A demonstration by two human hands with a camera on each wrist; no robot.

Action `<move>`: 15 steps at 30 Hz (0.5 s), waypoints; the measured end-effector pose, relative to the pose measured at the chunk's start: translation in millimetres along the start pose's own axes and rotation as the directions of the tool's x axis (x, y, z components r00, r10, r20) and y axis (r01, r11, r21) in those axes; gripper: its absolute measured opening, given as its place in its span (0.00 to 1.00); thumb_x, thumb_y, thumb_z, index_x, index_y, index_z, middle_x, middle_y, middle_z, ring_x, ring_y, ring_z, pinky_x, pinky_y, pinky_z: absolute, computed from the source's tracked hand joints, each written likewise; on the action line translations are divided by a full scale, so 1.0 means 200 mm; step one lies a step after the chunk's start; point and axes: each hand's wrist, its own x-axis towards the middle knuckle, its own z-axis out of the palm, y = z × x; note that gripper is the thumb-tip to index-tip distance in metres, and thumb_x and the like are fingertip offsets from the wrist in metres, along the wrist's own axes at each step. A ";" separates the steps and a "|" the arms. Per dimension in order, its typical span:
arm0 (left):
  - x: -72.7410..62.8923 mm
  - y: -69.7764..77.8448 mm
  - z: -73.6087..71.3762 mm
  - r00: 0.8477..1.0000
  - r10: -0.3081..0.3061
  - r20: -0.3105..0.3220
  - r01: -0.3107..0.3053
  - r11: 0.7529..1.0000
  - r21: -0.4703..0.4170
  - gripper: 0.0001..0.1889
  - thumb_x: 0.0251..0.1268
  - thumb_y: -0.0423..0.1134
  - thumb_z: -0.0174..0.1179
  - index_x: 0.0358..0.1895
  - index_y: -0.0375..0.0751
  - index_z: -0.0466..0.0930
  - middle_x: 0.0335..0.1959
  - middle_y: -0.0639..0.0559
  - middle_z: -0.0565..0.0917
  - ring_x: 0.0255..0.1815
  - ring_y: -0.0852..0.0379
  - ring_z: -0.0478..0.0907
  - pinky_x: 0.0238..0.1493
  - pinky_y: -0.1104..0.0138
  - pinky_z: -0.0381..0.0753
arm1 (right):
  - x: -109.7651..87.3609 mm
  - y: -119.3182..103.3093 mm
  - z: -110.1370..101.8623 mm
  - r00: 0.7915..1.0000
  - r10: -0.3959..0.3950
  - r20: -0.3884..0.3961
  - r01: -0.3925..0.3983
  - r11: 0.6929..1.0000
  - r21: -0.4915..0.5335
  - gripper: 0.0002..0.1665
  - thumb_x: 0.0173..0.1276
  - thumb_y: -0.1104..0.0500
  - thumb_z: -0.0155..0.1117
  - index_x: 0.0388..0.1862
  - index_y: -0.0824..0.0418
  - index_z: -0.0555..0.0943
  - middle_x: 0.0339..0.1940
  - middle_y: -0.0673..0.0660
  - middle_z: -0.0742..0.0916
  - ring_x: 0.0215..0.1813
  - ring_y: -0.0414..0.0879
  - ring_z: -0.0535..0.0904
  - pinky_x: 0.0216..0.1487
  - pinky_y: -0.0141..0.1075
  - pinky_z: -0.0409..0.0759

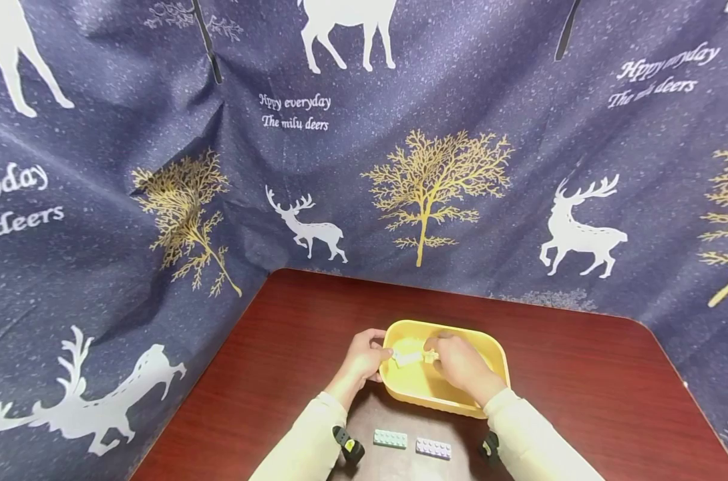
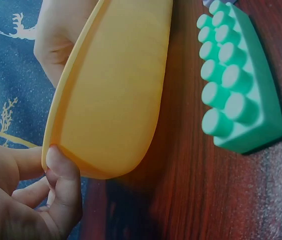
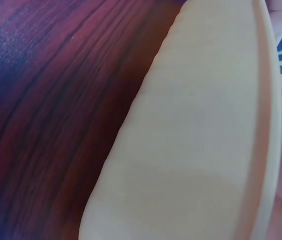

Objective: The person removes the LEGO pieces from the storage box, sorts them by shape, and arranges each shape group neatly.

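Pale sleeves (image 1: 306, 437), 2 of them, come in lowest in the head view, a black strap (image 1: 348, 446) round the left wrist. Between the forearms, in front of the yellow basin, a mint-green brick (image 1: 391, 438) and a lilac brick (image 1: 433, 448) lie side by side, apart, studs up.

The yellow basin (image 1: 424, 395) stands on the brown table (image 1: 586, 374). The left hand (image 1: 362, 354) pinches the rim at its left end, thumb bent over the edge and fingers outside, probably to steady it. The right hand (image 1: 457, 359) dips in from the near right; its fingers and thumb appear clamped on a small pale-yellow block (image 1: 430, 357) inside, near the left end. Beside that block is a whitish block (image 1: 407, 359); whether the 2 touch cannot be told.

The basin's near wall fills the right wrist view and hides those fingertips, while the right hand covers part of the interior. Behind hangs a blue deer-print cloth (image 1: 352, 160).
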 end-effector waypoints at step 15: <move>-0.01 0.01 0.00 1.000 0.001 -0.006 -0.001 1.000 0.031 0.24 0.65 0.27 0.64 0.65 0.33 0.75 0.33 0.43 0.78 0.22 0.49 0.81 0.10 0.72 0.77 | -0.04 -0.07 -0.13 0.999 0.026 -0.046 -0.023 0.998 0.066 0.18 0.51 0.69 0.74 0.43 0.60 0.87 0.41 0.54 0.89 0.42 0.50 0.87 0.46 0.44 0.87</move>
